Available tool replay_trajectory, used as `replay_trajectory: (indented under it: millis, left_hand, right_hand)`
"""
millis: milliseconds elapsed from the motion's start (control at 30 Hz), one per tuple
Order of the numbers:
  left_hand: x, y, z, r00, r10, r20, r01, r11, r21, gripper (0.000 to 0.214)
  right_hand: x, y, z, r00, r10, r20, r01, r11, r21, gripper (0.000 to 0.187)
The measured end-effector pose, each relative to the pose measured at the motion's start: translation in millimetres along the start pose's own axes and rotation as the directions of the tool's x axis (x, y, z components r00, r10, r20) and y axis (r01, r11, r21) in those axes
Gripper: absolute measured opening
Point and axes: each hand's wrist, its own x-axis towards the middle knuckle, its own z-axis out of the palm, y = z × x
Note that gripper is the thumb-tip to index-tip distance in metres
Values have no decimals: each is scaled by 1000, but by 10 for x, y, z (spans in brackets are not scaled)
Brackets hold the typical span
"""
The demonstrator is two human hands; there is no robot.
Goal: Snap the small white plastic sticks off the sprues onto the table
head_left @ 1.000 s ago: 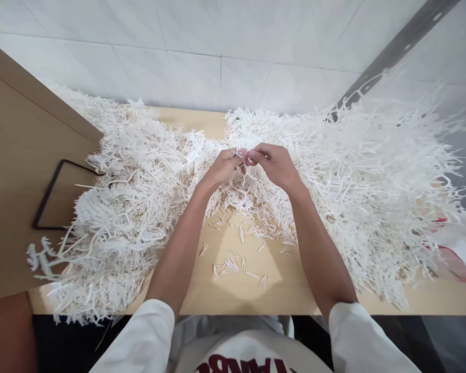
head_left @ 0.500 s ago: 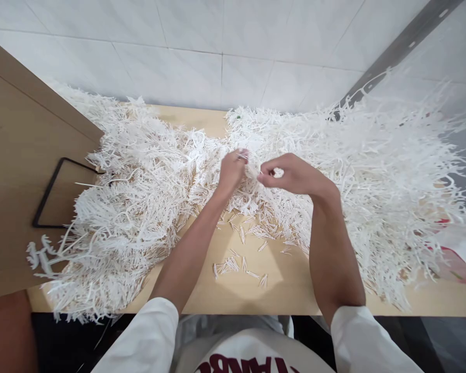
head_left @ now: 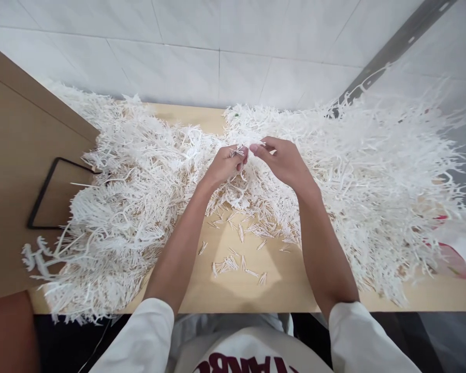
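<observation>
My left hand (head_left: 224, 167) is closed around a small bunch of thin white branched sprigs (head_left: 238, 152), whose tips stick out over the fingers. Just right of it, my right hand (head_left: 281, 158) has thumb and forefinger pinched on a white sprig (head_left: 259, 143) at the bunch's far side. The fingertips of both hands almost meet. Below and around them lies a heap of similar white sprigs. Short loose white pieces (head_left: 229, 264) are scattered on the wooden table (head_left: 233, 298) between my forearms.
Large white heaps spread to the left (head_left: 128, 207) and right (head_left: 373, 197). A brown panel (head_left: 19, 171) with a black wire bracket (head_left: 42, 194) stands at left. A tiled wall (head_left: 186, 67) closes off the back. A pink and clear plastic bag (head_left: 456, 259) lies at right.
My right hand has moved up and left, bringing its fingertips to those of my left hand. The left hand has turned slightly. A short piece now lies beside my left forearm.
</observation>
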Motion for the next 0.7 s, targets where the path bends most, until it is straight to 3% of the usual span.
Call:
replay_trajectory:
  millis: [167,333,400,567,633,700]
  left_hand:
    - [0,-11,-16,1000,-2,25,2,1000,9,36]
    - [5,-23,-33,997,11,70,-5,997,-81,34]
    - [8,-26,-45,999,7,45,-3,996,-91,33]
    - [30,-46,10,997,11,-74,-13,1000,-27,34]
    - [47,-64,50,988,7,-157,-12,1000,-29,34]
    - [64,-83,53,960,-14,-278,-12,996,-91,32]
  right_hand:
    - [25,-28,83,998,-18,-66,21,999,44,30]
    - [45,9,125,999,-15,33,9,985,173,25]
    - [50,2,125,999,-28,47,21,988,151,29]
    - [25,-76,111,995,-14,-102,17,999,33,24]
    - [-4,-130,116,999,-31,-15,32,998,49,21]
    - [-45,-201,127,974,-70,217,47,993,109,14]
